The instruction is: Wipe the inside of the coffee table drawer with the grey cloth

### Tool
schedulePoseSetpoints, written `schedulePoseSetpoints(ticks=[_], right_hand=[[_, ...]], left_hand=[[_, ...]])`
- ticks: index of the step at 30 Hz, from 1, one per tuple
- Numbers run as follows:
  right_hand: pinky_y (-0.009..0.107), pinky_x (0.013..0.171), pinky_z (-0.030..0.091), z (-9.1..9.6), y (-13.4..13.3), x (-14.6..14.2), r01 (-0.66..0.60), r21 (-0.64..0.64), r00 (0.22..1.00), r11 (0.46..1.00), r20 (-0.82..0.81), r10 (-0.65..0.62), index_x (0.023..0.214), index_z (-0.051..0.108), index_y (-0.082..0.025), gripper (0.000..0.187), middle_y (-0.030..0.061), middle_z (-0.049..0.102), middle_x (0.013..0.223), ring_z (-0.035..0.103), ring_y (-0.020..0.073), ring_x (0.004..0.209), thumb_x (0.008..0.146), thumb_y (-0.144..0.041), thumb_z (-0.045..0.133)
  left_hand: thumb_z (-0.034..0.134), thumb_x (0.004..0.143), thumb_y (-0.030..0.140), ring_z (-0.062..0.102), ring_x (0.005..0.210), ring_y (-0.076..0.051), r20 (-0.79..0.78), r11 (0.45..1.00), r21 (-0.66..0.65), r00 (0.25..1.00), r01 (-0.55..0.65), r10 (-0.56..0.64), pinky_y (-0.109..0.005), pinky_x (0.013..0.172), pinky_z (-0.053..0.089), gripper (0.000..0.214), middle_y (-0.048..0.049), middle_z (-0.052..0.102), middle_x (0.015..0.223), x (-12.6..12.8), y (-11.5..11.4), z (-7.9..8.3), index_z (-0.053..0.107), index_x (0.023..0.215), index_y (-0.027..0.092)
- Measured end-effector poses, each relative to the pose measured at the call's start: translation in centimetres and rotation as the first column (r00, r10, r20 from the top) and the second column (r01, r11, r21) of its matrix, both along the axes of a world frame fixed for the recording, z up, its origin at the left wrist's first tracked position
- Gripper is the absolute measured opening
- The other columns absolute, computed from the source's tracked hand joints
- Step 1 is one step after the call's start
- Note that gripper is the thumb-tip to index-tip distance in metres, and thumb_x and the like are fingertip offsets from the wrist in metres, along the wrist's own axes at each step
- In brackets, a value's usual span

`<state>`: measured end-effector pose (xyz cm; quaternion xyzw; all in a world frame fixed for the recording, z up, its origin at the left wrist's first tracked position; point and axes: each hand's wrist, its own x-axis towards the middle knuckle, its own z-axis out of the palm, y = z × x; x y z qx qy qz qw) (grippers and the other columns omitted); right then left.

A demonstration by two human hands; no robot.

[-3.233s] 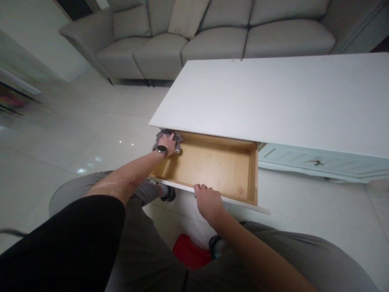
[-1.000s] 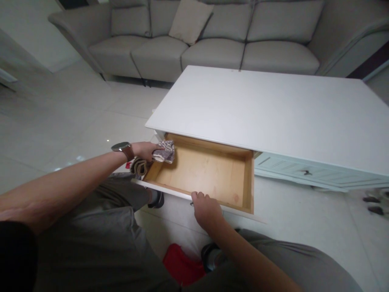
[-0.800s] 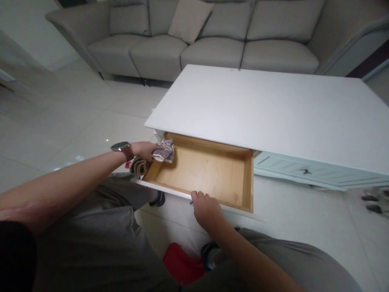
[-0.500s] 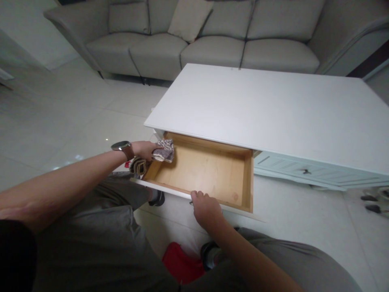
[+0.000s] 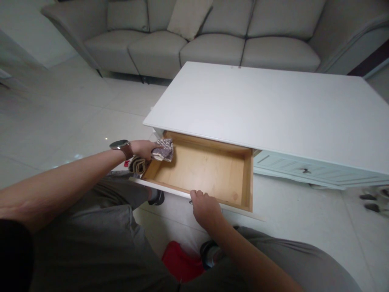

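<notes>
My left hand [image 5: 145, 149] is closed on a folded, patterned brown-and-white cloth [image 5: 165, 150] over the left side of a pulled-out wooden drawer [image 5: 209, 168]. Just below that hand, outside the drawer's left wall, shows a rolled brown and beige cloth [image 5: 138, 165]; what bears it is hidden. My right hand [image 5: 206, 207] grips the drawer's white front at its top edge, fingers curled over it, close to a small metal handle [image 5: 191, 202] that is mostly covered. The drawer's bare wood floor is visible.
The drawer belongs to a white coffee table [image 5: 267, 105] with a second, shut drawer [image 5: 304, 166] on the right. Behind it stands a grey sofa [image 5: 215, 50]. A red object [image 5: 182, 261] lies on the floor between my feet. Dark shoes [image 5: 372, 202] are at far right.
Both hands keep their places on the cloth and the drawer front. The whole view has shifted very slightly; the drawer stays pulled out.
</notes>
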<state>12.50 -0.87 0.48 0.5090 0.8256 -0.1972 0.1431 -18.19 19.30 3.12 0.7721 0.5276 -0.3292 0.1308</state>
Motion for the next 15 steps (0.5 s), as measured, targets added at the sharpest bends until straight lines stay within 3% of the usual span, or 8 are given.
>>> schedulePoseSetpoints(ticks=[15], right_hand=[[0.040,0.072,0.060,-0.06,-0.04,0.03,-0.001,0.003,1.000,1.000,-0.010,0.001,0.123,0.056,-0.017,0.032,0.0153,0.068,0.111,0.071,0.0273,0.096,0.099,-0.012,0.036]], left_hand=[[0.070,0.067,0.024,0.068,0.107,-0.031,-0.011,1.000,-0.009,1.000,-0.030,0.029,-0.031,0.090,0.049,0.093,-0.0119,0.073,0.124,0.18,-0.10,0.00,0.042,0.156,0.024]])
